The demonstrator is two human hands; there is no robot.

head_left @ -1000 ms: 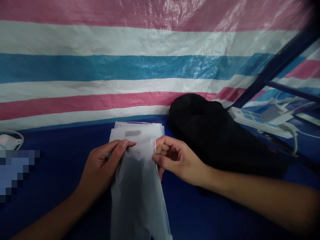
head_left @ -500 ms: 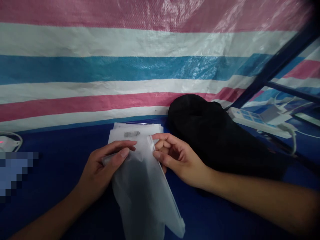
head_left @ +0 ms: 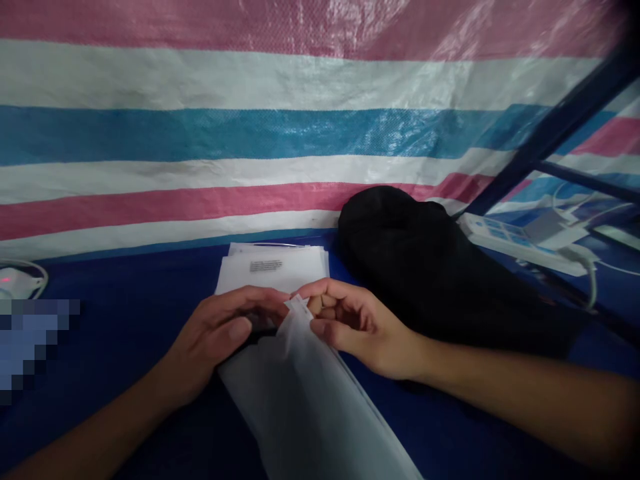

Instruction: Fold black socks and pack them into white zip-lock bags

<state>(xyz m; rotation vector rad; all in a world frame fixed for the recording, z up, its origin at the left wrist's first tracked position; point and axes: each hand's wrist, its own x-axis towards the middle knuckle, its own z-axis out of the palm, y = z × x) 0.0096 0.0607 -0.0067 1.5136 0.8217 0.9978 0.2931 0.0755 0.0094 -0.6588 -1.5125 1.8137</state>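
Observation:
A frosted translucent plastic bag [head_left: 310,400] hangs toward me over the blue surface, its upper corner bunched into a narrow white tip. My right hand [head_left: 365,327] pinches that corner between thumb and fingers. Just left of it, my left hand [head_left: 215,347] has its fingers curved and its thumb apart, with the fingertips close to the same corner; whether they touch it I cannot tell. Behind both hands lies a stack of similar white bags [head_left: 300,263], with a small block of dark print on the top one.
A black cloth bundle [head_left: 410,260] lies right of the stack. Beyond it are a white power strip [head_left: 515,240] with plugs and cables, and a dark metal bar [head_left: 545,127]. A white charger [head_left: 15,283] sits at left. Striped plastic sheeting [head_left: 200,133] forms the back wall.
My left hand has let go of the bag's left side and moved right, toward the corner. My right hand has lowered slightly with that corner, and the bag's lower end has swung right.

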